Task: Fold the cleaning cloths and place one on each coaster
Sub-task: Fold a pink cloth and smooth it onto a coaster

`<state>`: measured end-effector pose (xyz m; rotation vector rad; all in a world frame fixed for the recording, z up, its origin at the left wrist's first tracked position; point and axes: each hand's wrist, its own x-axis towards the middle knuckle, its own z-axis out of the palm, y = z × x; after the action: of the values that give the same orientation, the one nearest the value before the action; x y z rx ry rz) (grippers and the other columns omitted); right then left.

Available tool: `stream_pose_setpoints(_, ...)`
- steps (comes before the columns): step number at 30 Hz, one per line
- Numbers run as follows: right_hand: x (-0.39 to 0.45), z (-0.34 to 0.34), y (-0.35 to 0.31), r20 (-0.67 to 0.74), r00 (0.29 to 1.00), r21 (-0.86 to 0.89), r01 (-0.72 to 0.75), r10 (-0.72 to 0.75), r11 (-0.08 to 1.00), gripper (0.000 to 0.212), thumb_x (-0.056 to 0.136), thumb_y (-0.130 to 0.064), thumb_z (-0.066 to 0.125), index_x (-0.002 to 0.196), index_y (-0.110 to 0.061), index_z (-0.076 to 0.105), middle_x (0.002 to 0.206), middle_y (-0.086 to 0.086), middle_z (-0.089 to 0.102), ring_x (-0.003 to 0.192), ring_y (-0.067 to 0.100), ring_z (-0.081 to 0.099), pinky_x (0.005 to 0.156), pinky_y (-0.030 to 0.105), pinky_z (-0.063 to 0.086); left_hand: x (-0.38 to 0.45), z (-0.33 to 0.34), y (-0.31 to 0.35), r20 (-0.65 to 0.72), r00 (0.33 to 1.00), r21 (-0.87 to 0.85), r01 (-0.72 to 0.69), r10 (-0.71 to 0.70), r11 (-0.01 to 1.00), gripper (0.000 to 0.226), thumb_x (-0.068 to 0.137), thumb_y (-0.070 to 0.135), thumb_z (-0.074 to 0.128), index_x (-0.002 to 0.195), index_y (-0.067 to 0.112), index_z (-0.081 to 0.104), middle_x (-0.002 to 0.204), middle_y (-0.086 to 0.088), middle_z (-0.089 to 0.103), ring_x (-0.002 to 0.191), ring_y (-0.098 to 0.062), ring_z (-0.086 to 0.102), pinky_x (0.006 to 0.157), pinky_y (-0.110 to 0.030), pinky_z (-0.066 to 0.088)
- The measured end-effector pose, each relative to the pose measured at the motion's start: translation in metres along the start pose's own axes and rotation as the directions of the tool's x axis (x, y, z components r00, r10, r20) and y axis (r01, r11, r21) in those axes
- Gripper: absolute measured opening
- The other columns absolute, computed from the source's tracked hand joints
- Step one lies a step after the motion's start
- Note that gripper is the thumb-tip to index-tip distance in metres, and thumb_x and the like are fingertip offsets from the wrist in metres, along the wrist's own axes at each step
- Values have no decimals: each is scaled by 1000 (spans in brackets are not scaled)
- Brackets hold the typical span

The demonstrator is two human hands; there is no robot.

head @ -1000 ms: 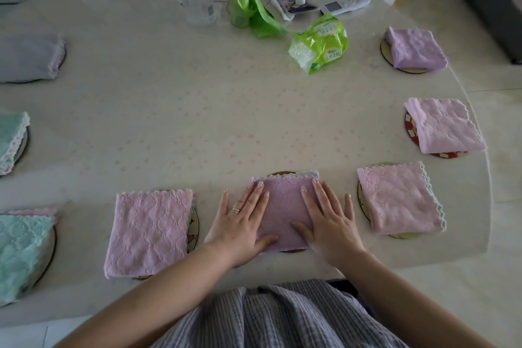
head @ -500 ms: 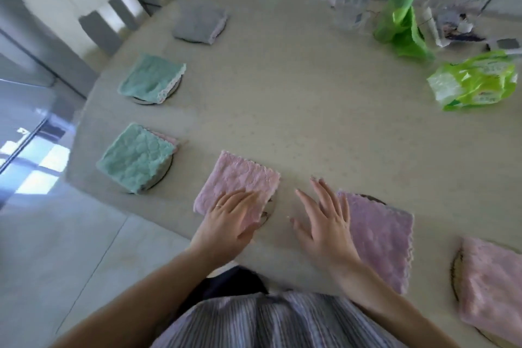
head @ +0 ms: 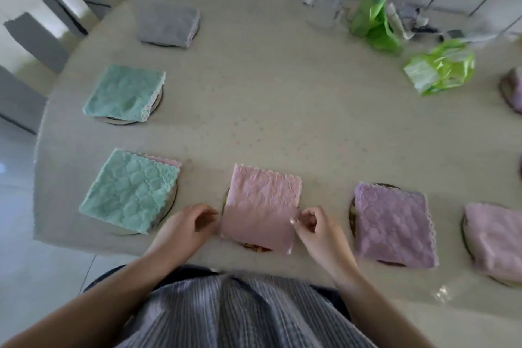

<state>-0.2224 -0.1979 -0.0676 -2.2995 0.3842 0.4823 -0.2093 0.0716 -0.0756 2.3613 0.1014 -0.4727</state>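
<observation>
Pink cloth (head: 261, 207) sits lower centre of frame, folded to a rectangle, lying on a coaster (head: 255, 248) whose patterned rim peeks out under the near edge. Left hand (head: 185, 227) is at the cloth's left edge, fingers curled toward it; whether they actually pinch the fabric I can't tell, blur hides the contact. Right hand (head: 313, 227) pinches the right edge between thumb and fingertips, about mid-length.

Handling, as a guess: light, limp, plush microfibre, no stiffness, so it will sag and unfold if lifted by one point. Not fragile, not slippery; it likely drags on the tablecloth. Best hold is both side edges or two corners, pinching all layers together so the fold stays.

Texture: quilted embossed pile, scalloped lace trim along the far edge. Same make all round: teal cloth (head: 131, 192) lower left with a pink layer showing at its far edge, another teal cloth (head: 125, 92) mid left, grey cloth (head: 168, 25) upper left, purple cloth (head: 392, 227) lower right, each a soft square over a round thin coaster.

Table (head: 268, 110) has a beige dotted matte covering. Upper right: crinkly green plastic bag roll (head: 372, 15), glossy green packet (head: 440, 68), clear spray bottle (head: 327, 5).
</observation>
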Motion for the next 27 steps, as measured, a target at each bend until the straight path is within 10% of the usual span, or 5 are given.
stream_pose_setpoints(12,-26,24,0,-2,995,-80,-100,100,992,15,79,-35,70,85,-21,66,88,-4,53,83,19,57,68,27,39,3,-4,-3,176,969,101,-192,173,976,14,80,37,67,89,27,67,90,7,60,84,-14,60,73,-30,47)
stream_pose_setpoints(17,-28,24,-1,-4,998,-92,-63,63,994,46,79,-24,68,51,-27,32,64,-7,36,61,15,38,52,21,27,5,-5,0,243,959,101,-176,147,979,25,82,35,64,64,39,46,80,8,53,76,-13,53,65,-28,40)
stream_pose_setpoints(27,-29,20,1,-8,999,-70,-48,48,996,26,81,-29,64,61,-30,47,76,-8,46,68,10,48,58,21,34,-4,-9,-3,142,973,121,-198,180,973,26,81,46,61,86,23,53,89,9,49,82,-12,50,73,-29,42)
